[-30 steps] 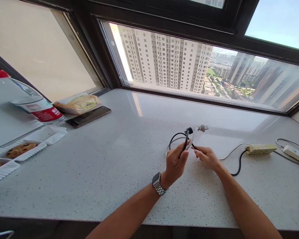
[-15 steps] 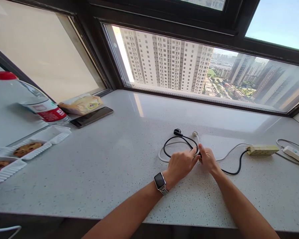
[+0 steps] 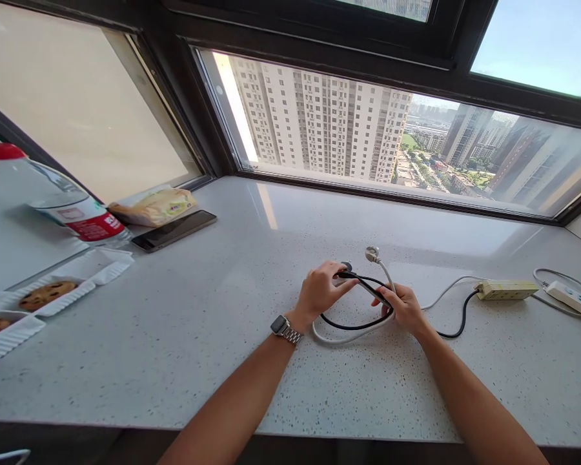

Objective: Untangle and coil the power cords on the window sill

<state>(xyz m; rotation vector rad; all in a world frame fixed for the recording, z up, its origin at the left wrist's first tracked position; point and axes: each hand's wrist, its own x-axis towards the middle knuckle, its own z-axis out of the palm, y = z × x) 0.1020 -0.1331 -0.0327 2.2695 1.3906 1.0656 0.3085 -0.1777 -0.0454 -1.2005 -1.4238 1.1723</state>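
My right hand (image 3: 401, 307) is closed round a black power cord and a white power cord where their loops cross. With the fingers of my left hand (image 3: 322, 290) I grip the black cord (image 3: 346, 325) close to its plug (image 3: 347, 265), which is partly hidden behind the fingers. The white cord (image 3: 353, 338) curves in a loop beneath both hands. Its white plug (image 3: 372, 254) sticks up beyond my right hand. Both cords lead right to a yellowish power strip (image 3: 507, 290) lying on the speckled white counter (image 3: 213, 342).
A second, white power strip (image 3: 574, 300) lies at the far right with its own cord. On the left are a phone (image 3: 174, 230), a tissue pack (image 3: 157, 206), a bottle with a red label (image 3: 94, 223) and a cookie tray (image 3: 84, 284). Windows border the counter's back.
My left hand has moved left, away from my right hand, to the black cord near its plug. The white plug has lifted and shifted slightly, and the cord loops have changed shape.
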